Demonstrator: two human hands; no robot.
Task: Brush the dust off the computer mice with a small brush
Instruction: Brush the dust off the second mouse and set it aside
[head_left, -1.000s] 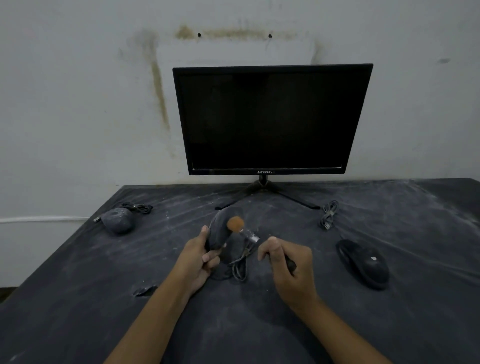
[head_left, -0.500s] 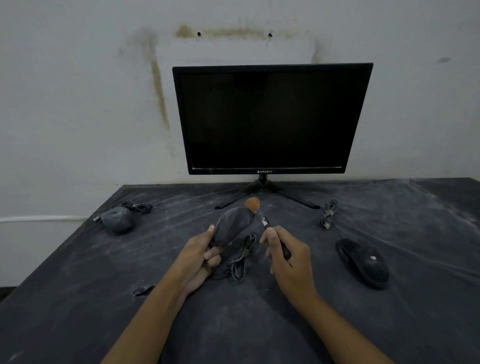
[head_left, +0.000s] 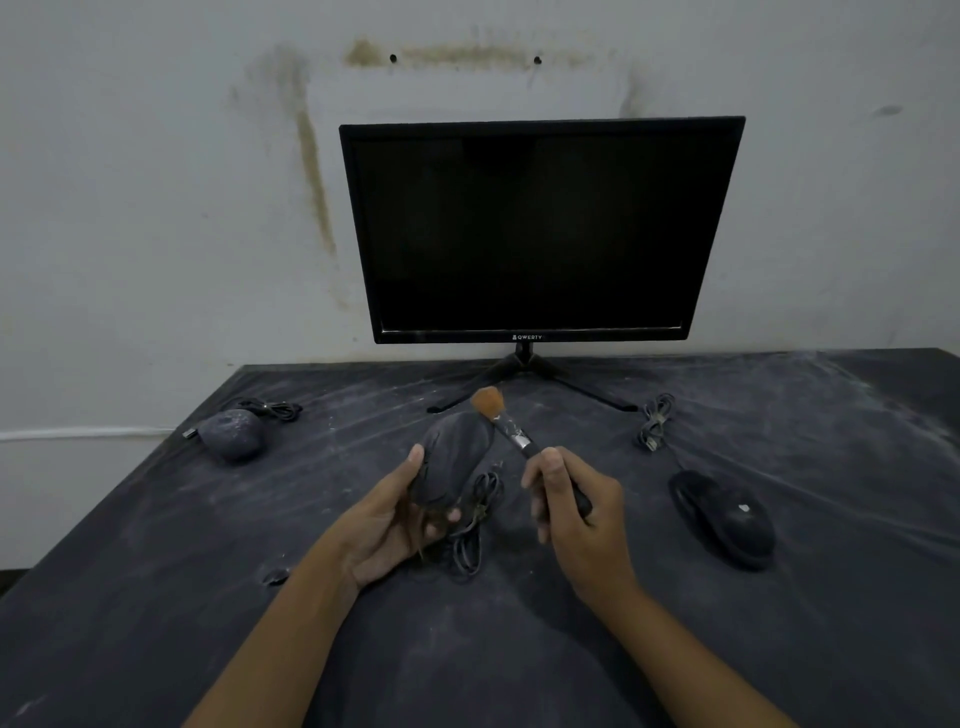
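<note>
Your left grip is clasped around the held mouse. The thumb lies along its left side and the fingers curl under its near end. You have it tilted over the middle of the table, with its far end raised toward the far edge. Pale dust coats its shell. Its cord hangs in a loose bundle from the near end and lies on the table between your hands.

Your right grip pinches the brush by its dark handle, thumb and forefinger close to the metal collar. The brush slants up and left toward the far edge. Its orange bristles sit at the far right tip of the held mouse; you cannot tell from here whether they touch it.

The left mouse rests near the far left corner, grey with heavy dust, its coiled cable just behind it. The right mouse lies toward the right edge, well apart from your hands, black and much cleaner-looking. Its bundled lead lies beyond it toward the far edge.

A dark monitor stands on a splayed stand at the middle of the far edge, against a stained wall. Dust streaks the black table all over.
</note>
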